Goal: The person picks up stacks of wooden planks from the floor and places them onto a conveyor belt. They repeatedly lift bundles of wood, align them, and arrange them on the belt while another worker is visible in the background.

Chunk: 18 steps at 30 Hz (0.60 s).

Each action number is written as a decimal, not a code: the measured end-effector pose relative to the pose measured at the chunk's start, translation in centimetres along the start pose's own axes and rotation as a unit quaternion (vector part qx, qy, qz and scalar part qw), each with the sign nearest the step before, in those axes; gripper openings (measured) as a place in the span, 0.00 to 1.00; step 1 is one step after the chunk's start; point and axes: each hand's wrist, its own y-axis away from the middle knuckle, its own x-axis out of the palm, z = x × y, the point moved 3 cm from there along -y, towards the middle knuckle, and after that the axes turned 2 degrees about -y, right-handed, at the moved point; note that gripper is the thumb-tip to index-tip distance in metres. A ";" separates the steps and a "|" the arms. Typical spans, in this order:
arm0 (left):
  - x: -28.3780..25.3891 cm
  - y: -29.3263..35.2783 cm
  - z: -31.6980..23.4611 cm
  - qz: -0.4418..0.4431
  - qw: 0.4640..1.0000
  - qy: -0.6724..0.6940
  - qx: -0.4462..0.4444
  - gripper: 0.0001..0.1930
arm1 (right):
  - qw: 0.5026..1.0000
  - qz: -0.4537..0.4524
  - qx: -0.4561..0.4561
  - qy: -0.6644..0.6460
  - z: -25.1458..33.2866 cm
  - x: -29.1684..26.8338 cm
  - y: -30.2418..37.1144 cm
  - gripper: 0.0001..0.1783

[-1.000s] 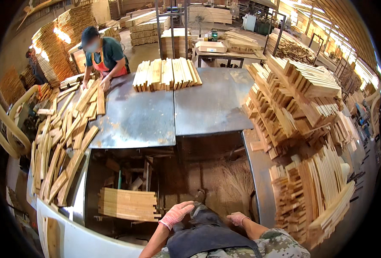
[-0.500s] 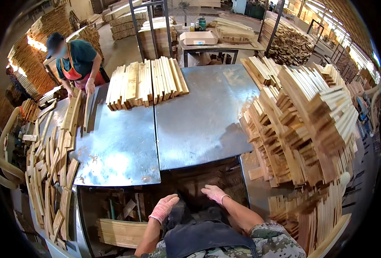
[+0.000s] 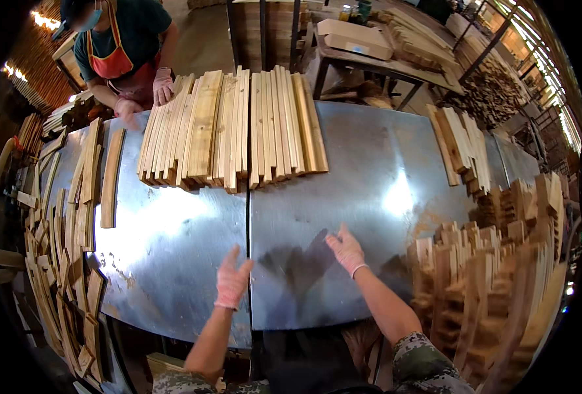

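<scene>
Fingers (image 3: 233,256) spread on left hand (image 3: 232,282) and right hand (image 3: 347,252) over tabletop (image 3: 360,174); carton (image 3: 353,37) bears label (image 3: 358,48).

A row of wooden strips (image 3: 228,128) lies at eleven o'clock in the view, on the metal table (image 3: 363,164). The strips are pale yellow-brown, straight and narrow, packed side by side with their lengths running roughly between twelve and six o'clock. Most show only a slim edge upward. One wider face (image 3: 206,125) shows left of the row's middle, and another broad, darker face slants along the three o'clock end. A thin dark gap splits the row. The six o'clock ends form an uneven, stepped line.
</scene>
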 end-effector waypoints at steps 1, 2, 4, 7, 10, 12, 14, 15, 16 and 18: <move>-1.1 -4.0 -2.0 -0.044 0.996 -0.063 0.037 0.39 | 1.000 -0.013 0.008 0.010 0.8 -0.5 -3.2 0.51; -1.8 -8.3 -3.3 -0.077 0.989 -0.111 0.054 0.41 | 0.999 -0.028 0.016 0.021 1.5 -0.9 -6.2 0.50; -3.6 -16.5 -6.5 -0.123 0.967 -0.210 0.074 0.46 | 0.998 -0.047 0.000 0.029 3.3 -1.7 -11.4 0.51; -5.4 -27.3 -6.9 -0.202 0.902 -0.373 0.080 0.54 | 0.996 -0.077 -0.026 0.039 6.1 -1.4 -18.2 0.50; -6.0 -32.8 -9.3 -0.160 0.895 -0.415 -0.023 0.55 | 0.992 -0.106 -0.033 0.052 8.7 -0.3 -22.2 0.48; -6.0 -34.4 -11.3 -0.136 0.891 -0.430 -0.054 0.51 | 0.990 -0.125 -0.041 0.057 9.4 0.6 -23.7 0.46; -6.5 -35.4 -11.2 -0.155 0.900 -0.406 -0.039 0.50 | 0.987 -0.138 -0.060 0.051 9.6 2.1 -25.2 0.45; -6.9 -35.5 -9.5 -0.212 0.910 -0.352 0.061 0.46 | 0.983 -0.164 -0.080 0.038 9.7 2.8 -26.1 0.42; -6.0 -35.0 -10.2 -0.199 0.930 -0.302 0.066 0.44 | 0.982 -0.160 -0.063 -0.083 8.9 2.8 -27.0 0.42; -3.3 -33.7 -11.7 -0.176 0.961 -0.201 0.071 0.41 | 0.936 -0.143 -0.028 -0.320 7.9 3.0 -28.3 0.41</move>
